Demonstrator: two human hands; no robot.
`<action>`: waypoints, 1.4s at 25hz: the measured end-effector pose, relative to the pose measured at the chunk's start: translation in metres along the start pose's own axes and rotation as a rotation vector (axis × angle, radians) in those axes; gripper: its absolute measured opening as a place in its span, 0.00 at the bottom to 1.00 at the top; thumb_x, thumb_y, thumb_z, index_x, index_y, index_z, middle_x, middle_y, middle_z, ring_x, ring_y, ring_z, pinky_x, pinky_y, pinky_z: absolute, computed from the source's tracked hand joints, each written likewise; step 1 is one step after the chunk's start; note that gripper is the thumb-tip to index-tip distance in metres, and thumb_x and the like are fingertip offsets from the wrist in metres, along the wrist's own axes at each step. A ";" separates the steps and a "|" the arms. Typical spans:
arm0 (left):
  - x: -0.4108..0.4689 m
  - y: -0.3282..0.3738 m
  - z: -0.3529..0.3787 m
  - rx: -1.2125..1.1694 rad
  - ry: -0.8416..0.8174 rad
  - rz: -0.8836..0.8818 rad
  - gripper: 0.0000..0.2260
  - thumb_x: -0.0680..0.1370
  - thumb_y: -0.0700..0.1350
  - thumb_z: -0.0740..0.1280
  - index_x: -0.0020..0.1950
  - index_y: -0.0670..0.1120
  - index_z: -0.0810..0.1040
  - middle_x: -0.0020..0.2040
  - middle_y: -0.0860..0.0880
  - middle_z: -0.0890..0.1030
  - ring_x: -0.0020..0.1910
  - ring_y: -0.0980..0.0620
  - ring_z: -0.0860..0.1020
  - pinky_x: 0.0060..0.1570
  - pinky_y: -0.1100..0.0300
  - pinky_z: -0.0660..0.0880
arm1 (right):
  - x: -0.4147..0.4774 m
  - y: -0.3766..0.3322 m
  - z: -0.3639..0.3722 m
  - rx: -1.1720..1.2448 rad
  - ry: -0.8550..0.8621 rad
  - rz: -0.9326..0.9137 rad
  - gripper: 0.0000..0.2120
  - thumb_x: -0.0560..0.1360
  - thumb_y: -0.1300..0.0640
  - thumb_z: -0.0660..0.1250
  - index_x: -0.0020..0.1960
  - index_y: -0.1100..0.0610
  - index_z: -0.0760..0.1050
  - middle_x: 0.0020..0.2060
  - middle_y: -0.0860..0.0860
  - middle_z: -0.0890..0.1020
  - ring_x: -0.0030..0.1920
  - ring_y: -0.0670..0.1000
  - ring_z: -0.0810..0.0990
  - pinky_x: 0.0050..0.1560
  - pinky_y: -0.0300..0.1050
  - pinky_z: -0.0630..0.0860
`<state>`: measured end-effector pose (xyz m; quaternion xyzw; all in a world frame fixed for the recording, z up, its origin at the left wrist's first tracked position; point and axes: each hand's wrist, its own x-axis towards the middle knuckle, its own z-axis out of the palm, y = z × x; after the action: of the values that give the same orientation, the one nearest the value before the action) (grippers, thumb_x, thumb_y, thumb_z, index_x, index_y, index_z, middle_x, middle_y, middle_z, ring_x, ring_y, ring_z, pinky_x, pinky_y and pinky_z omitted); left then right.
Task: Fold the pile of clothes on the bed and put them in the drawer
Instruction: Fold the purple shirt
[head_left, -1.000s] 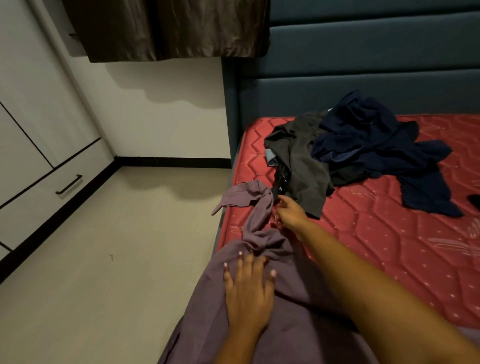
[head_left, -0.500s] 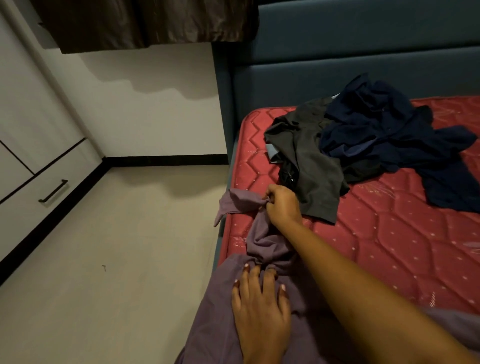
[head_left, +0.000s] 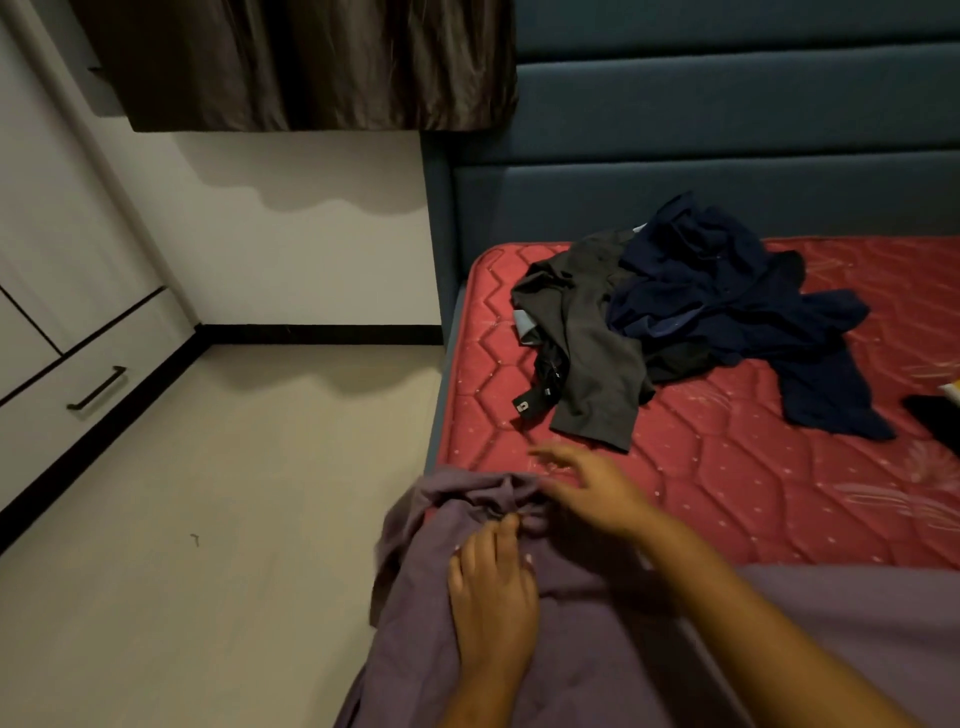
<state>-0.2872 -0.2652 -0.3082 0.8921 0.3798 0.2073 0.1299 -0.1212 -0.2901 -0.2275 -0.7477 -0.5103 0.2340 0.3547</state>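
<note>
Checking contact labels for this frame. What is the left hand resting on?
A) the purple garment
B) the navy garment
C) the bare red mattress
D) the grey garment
A: the left hand lies flat, fingers straight, on the purple garment at the near edge of the bed, while the grey garment and the navy garment lie further up the mattress, with neither hand on them.

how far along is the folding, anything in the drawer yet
Done: nothing that shows; no folded piece is in view and the drawer is shut. In hand: the purple garment, with the left hand pressing flat on it and the open right hand at its bunched end. Left: the grey garment and navy garment lie heaped near the headboard, unfolded.
</note>
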 end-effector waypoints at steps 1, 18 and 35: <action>0.000 0.005 -0.003 0.035 -0.012 0.035 0.22 0.70 0.47 0.57 0.64 0.50 0.69 0.57 0.46 0.79 0.55 0.45 0.78 0.55 0.48 0.76 | -0.020 0.018 -0.019 -0.072 -0.024 0.068 0.19 0.77 0.61 0.67 0.67 0.55 0.73 0.61 0.48 0.77 0.59 0.45 0.75 0.61 0.33 0.69; 0.048 0.102 -0.033 0.419 -0.522 0.311 0.17 0.73 0.53 0.70 0.58 0.46 0.74 0.59 0.45 0.76 0.60 0.45 0.74 0.54 0.52 0.71 | -0.263 0.155 -0.194 -0.964 0.017 0.551 0.20 0.74 0.46 0.64 0.65 0.42 0.70 0.62 0.46 0.75 0.64 0.50 0.73 0.58 0.50 0.61; -0.140 0.097 -0.077 0.421 -0.395 0.118 0.09 0.77 0.39 0.63 0.56 0.45 0.75 0.56 0.44 0.74 0.59 0.42 0.72 0.45 0.50 0.76 | -0.414 0.130 -0.174 -1.124 -0.011 0.312 0.22 0.71 0.54 0.68 0.64 0.46 0.73 0.57 0.51 0.80 0.55 0.52 0.80 0.51 0.48 0.58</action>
<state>-0.3505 -0.4281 -0.2404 0.9430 0.3294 -0.0468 0.0011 -0.0727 -0.7547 -0.2220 -0.8863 -0.4418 -0.0193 -0.1378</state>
